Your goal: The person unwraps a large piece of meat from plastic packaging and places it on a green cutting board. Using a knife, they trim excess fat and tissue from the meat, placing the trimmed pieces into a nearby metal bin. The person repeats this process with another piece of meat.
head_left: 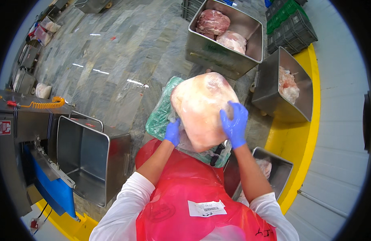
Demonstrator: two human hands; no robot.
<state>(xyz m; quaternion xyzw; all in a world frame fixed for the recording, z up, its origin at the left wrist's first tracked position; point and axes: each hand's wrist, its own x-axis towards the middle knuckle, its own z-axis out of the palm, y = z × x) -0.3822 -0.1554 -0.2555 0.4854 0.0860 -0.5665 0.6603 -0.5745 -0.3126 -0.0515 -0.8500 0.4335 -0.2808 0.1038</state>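
A large, pale, fat-covered piece of meat (205,108) is tilted up in front of me, between my two hands. My left hand (173,131), in a blue glove, grips its lower left edge, with some fingers hidden behind it. On the right side, my blue-gloved right hand (235,123) presses against the meat with its fingers bent over the surface. Beneath lies a green work surface (159,120) with clear plastic film over it. A dark object (214,157), perhaps a handle, shows near my apron at the surface's lower right.
Ahead stands a metal bin (225,60) with large meat pieces. To its right, another metal bin (274,94) holds pale trimmings. A metal bin (280,176) sits by my right elbow, and another (83,156) stands at left beside a blue flap (52,188). Yellow curbing (300,148) runs along the wall.
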